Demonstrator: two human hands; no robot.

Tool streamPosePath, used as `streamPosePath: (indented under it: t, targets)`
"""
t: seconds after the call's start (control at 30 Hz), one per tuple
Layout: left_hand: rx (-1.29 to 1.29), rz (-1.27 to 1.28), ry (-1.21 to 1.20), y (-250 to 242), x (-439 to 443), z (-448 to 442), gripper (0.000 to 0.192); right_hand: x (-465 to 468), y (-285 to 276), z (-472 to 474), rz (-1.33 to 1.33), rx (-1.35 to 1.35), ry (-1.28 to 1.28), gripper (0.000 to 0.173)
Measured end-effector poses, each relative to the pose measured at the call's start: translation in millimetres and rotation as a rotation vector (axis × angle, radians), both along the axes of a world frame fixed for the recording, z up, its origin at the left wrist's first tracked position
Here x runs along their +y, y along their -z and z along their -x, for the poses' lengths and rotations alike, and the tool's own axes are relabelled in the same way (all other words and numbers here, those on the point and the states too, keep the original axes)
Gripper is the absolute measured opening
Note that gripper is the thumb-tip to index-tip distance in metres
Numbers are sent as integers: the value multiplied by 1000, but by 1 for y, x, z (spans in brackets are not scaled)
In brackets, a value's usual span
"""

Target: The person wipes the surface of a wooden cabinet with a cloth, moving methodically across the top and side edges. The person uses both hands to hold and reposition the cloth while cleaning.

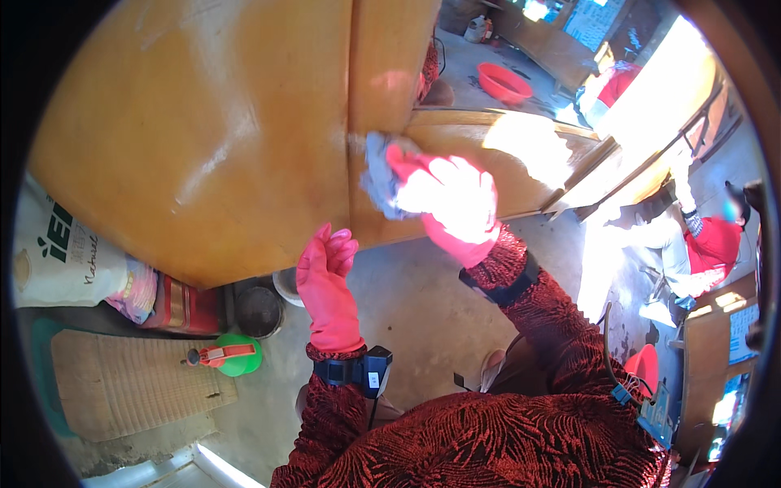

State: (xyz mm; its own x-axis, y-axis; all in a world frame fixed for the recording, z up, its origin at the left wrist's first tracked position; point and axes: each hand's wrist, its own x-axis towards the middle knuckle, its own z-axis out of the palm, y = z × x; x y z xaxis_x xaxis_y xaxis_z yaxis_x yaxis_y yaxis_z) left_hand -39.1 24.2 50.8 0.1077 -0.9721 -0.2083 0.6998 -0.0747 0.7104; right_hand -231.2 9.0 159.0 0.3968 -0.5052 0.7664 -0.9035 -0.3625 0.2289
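My right hand [454, 201], in a pink rubber glove and brightly sunlit, grips a blue-grey cloth [383, 177]. The cloth lies against the varnished wooden furniture [274, 122], near a vertical seam and just below the corner of a mirror [470, 79]. My left hand [329, 262], also in a pink rubber glove, is near the lower edge of the wooden panel with its fingers curled and nothing seen in them. Whether it touches the panel I cannot tell.
On the left are a white printed bag [67, 256], a red box [183, 305], a dark round pot [257, 311], a green and red spray bottle [238, 355] and a ribbed wooden washboard [140, 384]. At the right a person in red [711, 250] sits near a red basin [642, 366].
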Motion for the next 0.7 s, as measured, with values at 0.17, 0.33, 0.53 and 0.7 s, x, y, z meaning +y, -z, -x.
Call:
streamPosePath:
  t: [0.17, 0.33, 0.53, 0.7]
  targets:
    - [-77, 1, -2, 1, 4, 15, 31, -17, -43, 18, 183, -10, 69, 30]
    - [-147, 46, -16, 0, 5, 24, 31, -28, -48, 23, 32, 76, 82, 34]
    - [-233, 120, -41, -2, 16, 39, 29, -31, -49, 70, -33, 77, 83, 32]
    - [-341, 140, -69, -2, 22, 42, 30, -24, -40, 176, -15, -12, 311, 37]
